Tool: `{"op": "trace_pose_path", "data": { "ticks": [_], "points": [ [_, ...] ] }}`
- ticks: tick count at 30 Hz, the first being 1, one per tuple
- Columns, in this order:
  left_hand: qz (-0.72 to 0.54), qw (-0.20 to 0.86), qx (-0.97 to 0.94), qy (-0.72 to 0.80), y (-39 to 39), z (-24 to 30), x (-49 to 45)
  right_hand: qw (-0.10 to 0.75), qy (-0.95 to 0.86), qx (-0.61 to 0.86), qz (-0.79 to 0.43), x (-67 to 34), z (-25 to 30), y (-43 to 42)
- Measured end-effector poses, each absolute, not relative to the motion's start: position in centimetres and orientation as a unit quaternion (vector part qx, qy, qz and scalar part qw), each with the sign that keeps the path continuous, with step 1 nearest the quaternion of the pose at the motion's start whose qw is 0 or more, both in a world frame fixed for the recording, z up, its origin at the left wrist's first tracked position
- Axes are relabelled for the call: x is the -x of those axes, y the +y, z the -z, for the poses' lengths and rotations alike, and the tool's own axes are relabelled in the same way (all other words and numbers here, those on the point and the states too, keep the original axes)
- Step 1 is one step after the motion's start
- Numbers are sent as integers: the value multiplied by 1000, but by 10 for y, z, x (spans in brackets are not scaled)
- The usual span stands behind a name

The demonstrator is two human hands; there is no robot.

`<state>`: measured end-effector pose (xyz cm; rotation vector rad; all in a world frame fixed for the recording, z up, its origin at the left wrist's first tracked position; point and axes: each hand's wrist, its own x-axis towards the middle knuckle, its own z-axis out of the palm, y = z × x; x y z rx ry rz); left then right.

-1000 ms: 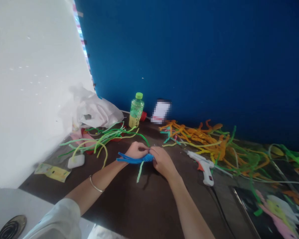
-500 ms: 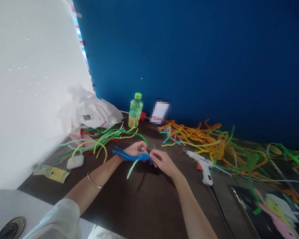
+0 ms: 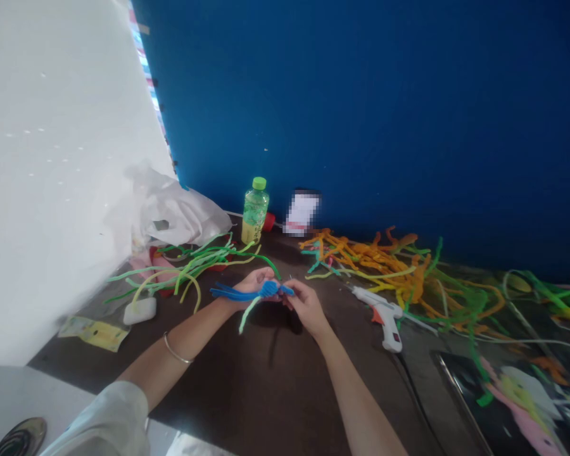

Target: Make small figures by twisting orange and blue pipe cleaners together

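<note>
Between my two hands is a bundle of blue pipe cleaners (image 3: 268, 290), wound thick in the middle, with loose strands trailing left over my wrist. A pale green pipe cleaner (image 3: 249, 315) hangs down from it. My left hand (image 3: 256, 278) is closed around the bundle from behind; its fingers are partly hidden. Pinched at the bundle's right end, my right hand (image 3: 306, 303) grips a short blue tip. A thin dark stick-like end pokes up just above the right fingers, too small to name.
Green pipe cleaners (image 3: 209, 259) lie at left near a white case (image 3: 140, 310). A drink bottle (image 3: 255, 212) and a phone (image 3: 301, 212) stand at the back. Orange pipe cleaners (image 3: 365, 259) and a corded glue gun (image 3: 380, 313) lie right; a dark tray (image 3: 456, 380) sits front right.
The blue bundle has turned a little, and its right tip now shows between the right fingers. Both hands still hold it. The whole view has shifted slightly.
</note>
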<state>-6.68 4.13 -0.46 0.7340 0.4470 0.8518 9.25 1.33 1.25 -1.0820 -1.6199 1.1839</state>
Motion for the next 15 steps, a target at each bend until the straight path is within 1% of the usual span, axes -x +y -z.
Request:
{"op": "trace_pose_path", "data": {
  "ticks": [3,5,8,11,15],
  "points": [
    [-414,830,-295,231,40,4,63,449,-696,455,-327,-88,-13,9],
    [-404,834,-284,247,39,1,62,439,-723,455,-279,-87,-14,6],
    [-385,841,-277,260,38,-3,61,412,-749,447,-264,-88,-16,3],
    [-374,844,-263,279,37,-3,59,404,-751,455,-254,-87,-17,2],
    [-369,838,-272,296,39,3,58,453,-699,486,-265,-91,-16,8]
  ]
}}
